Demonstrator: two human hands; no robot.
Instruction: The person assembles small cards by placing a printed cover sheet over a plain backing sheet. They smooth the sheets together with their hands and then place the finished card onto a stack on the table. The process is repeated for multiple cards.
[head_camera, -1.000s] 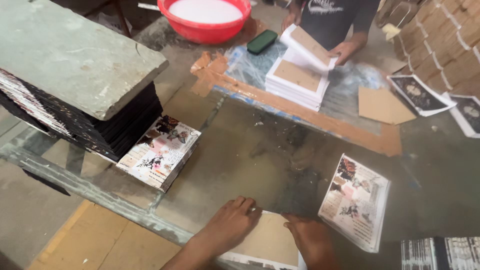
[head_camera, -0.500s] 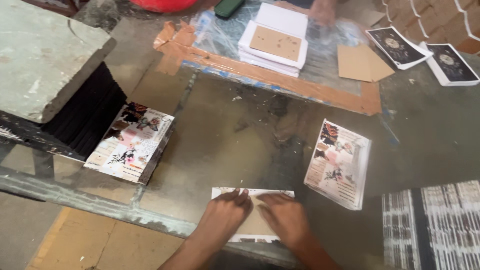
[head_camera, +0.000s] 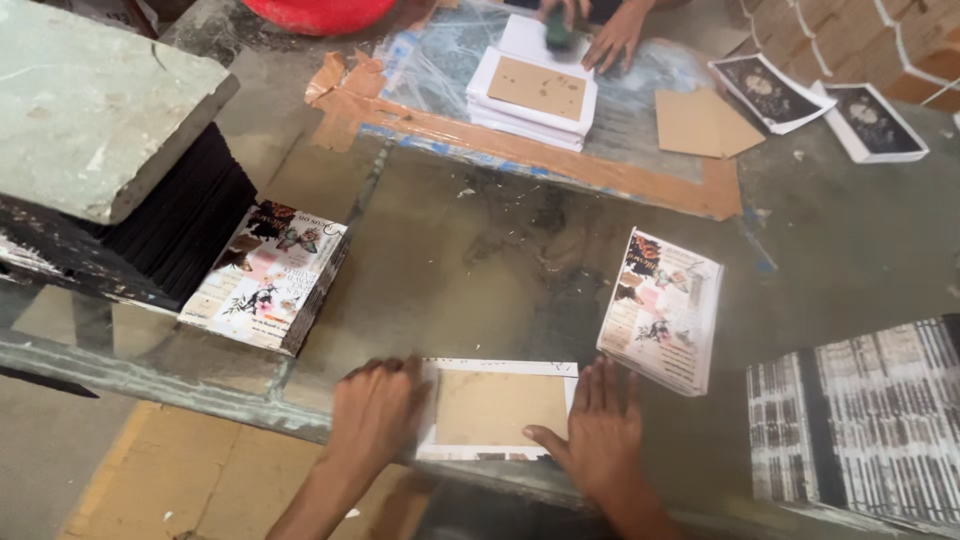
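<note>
Left hand (head_camera: 375, 420), right hand (head_camera: 600, 435): flat, spread, pressing brown-faced booklet (head_camera: 497, 408) on table (head_camera: 470, 260).

Bookbinding workshop: printed cover stacks (head_camera: 268, 275), taped glass worktable (head_camera: 480, 250).

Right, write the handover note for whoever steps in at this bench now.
Left hand: flat on the left edge of the white sheet with the brown board, holding nothing.
Right hand: flat at its right edge, thumb on the board.
Sheet lies at the near edge of the glass-topped bench.
Printed stacks: one left, one right.
Done: board sits on the sheet.
Left: no fold shows yet.
</note>
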